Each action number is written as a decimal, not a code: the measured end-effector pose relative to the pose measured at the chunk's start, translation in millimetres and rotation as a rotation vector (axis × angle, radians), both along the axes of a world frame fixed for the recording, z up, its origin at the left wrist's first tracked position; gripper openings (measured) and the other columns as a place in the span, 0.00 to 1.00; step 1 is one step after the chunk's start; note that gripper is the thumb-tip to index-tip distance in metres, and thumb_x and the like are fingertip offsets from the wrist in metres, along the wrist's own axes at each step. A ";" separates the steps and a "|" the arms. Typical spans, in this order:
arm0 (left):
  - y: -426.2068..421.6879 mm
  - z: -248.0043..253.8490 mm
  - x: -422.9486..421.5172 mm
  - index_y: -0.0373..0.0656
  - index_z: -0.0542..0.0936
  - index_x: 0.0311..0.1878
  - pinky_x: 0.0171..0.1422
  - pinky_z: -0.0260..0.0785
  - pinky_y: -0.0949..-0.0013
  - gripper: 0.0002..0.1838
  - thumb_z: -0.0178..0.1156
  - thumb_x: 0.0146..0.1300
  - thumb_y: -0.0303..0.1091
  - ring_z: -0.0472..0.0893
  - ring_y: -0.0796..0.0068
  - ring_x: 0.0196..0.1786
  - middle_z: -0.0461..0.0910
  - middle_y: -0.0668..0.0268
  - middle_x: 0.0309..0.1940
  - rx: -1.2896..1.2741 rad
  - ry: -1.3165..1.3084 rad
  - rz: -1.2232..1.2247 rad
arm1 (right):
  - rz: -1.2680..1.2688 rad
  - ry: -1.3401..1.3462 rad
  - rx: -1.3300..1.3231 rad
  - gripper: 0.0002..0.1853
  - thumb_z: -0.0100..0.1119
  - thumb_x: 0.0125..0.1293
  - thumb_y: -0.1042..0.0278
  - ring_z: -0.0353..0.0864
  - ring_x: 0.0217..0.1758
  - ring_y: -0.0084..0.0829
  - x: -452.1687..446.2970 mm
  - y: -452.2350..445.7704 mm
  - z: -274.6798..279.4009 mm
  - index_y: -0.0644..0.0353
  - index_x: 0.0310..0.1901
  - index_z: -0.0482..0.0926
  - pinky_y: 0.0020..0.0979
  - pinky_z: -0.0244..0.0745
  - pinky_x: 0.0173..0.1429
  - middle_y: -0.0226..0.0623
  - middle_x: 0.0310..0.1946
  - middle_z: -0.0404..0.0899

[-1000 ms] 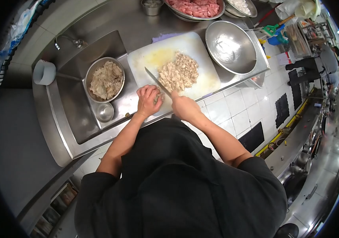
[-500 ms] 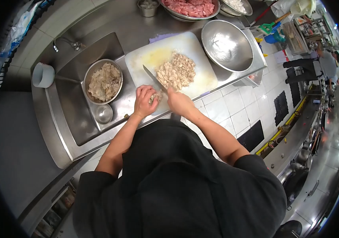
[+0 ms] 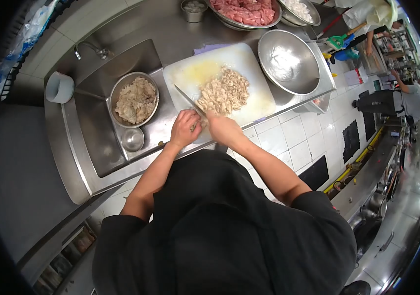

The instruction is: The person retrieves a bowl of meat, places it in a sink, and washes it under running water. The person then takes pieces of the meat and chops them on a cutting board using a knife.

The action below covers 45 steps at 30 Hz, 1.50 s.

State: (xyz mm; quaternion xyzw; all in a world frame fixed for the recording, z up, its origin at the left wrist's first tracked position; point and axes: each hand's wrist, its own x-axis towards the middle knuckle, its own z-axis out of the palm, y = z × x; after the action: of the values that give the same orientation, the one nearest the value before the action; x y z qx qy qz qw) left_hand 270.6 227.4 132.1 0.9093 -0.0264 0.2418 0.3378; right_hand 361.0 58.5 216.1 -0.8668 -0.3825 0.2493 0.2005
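Note:
My right hand (image 3: 224, 129) is closed round the handle of a knife (image 3: 189, 100), whose blade points up and left over the white cutting board (image 3: 259, 98). Beside the blade, at the board's near left edge, the curled fingers of my left hand (image 3: 186, 127) press on a piece of pale meat (image 3: 195, 126), mostly covered by them. A heap of chopped pale meat (image 3: 224, 91) lies on the board just beyond the knife. More of this meat fills a steel bowl (image 3: 112, 105) in the sink, left of the board.
An empty steel bowl (image 3: 289, 62) sits right of the board. Behind are a bowl of pink raw meat (image 3: 245, 12) and a small steel container (image 3: 193, 11). A small bowl (image 3: 133, 139) is in the sink (image 3: 103, 160). Another person (image 3: 392, 102) stands at far right.
The knife blade has turned further left, closer to my left hand's fingers. The view has shifted slightly, and the person at far right has moved, with an arm now stretched out.

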 end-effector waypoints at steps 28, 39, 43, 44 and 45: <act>5.2 10.3 -15.1 0.38 0.85 0.45 0.58 0.78 0.57 0.12 0.69 0.57 0.24 0.83 0.53 0.52 0.84 0.57 0.48 0.014 0.106 -0.040 | -0.021 0.017 0.027 0.13 0.52 0.66 0.75 0.86 0.39 0.63 -19.0 8.8 -27.6 0.69 0.50 0.69 0.56 0.81 0.44 0.62 0.33 0.85; 7.8 4.7 -13.7 0.38 0.86 0.43 0.58 0.78 0.58 0.10 0.69 0.57 0.24 0.82 0.53 0.53 0.84 0.57 0.48 0.004 0.098 0.001 | -0.059 0.131 -0.016 0.12 0.52 0.68 0.72 0.86 0.44 0.63 -16.5 11.0 -23.4 0.69 0.49 0.70 0.59 0.78 0.49 0.65 0.36 0.84; 11.9 14.8 -11.0 0.38 0.85 0.45 0.60 0.76 0.55 0.11 0.69 0.58 0.26 0.80 0.50 0.56 0.83 0.56 0.52 -0.067 0.132 -0.071 | -0.034 0.120 0.163 0.13 0.53 0.70 0.68 0.84 0.43 0.65 9.5 11.7 -46.3 0.68 0.50 0.70 0.59 0.77 0.50 0.65 0.36 0.84; 9.8 23.1 -13.6 0.39 0.85 0.46 0.62 0.74 0.54 0.12 0.70 0.58 0.28 0.78 0.49 0.59 0.81 0.55 0.54 -0.012 0.124 -0.057 | -0.036 0.113 0.166 0.13 0.53 0.70 0.68 0.84 0.43 0.65 17.1 2.9 -48.4 0.68 0.50 0.70 0.59 0.77 0.50 0.65 0.36 0.84; 6.6 30.7 -19.3 0.40 0.84 0.48 0.64 0.73 0.52 0.14 0.71 0.59 0.30 0.76 0.48 0.61 0.80 0.55 0.56 0.040 0.124 -0.039 | -0.044 0.113 0.145 0.13 0.54 0.70 0.67 0.84 0.44 0.65 21.1 -8.7 -50.1 0.67 0.50 0.71 0.59 0.77 0.50 0.65 0.36 0.84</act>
State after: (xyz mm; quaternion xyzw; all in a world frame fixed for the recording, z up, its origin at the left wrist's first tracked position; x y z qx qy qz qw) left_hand 251.3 234.0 162.8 0.9284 -0.0282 0.1777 0.3252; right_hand 382.1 49.9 166.0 -0.8428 -0.3686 0.2649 0.2893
